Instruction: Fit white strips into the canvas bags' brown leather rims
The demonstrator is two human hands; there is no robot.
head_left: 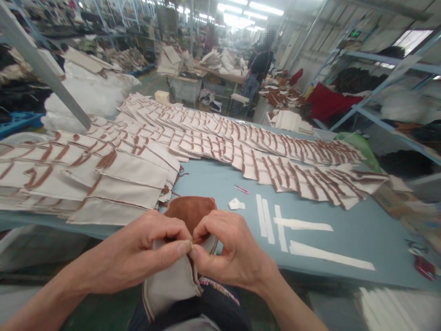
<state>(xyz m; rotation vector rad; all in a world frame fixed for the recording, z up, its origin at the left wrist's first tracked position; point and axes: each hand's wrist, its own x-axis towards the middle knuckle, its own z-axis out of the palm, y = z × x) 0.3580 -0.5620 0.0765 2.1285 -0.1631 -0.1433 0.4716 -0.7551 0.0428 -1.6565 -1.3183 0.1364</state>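
Note:
Close to my body, at the table's front edge, I hold a sewn cream fabric piece (168, 282) with brown edging. A brown suede-like part (189, 209) of it stands up behind my fingers. My left hand (138, 250) is closed, thumb and fingers pinching the piece's upper edge. My right hand (236, 248) pinches the same edge right beside it, and the thumb tips nearly touch. The exact spot between the fingertips is hidden. The lower part of the piece hangs down over my lap.
Overlapping rows of cream pieces with brown strips (220, 145) cover the blue-green table (213, 179). A pink-handled small tool (241, 189), a crumpled white scrap (236, 203) and several white strips (330, 255) lie to the right. A person (260, 64) stands farther back.

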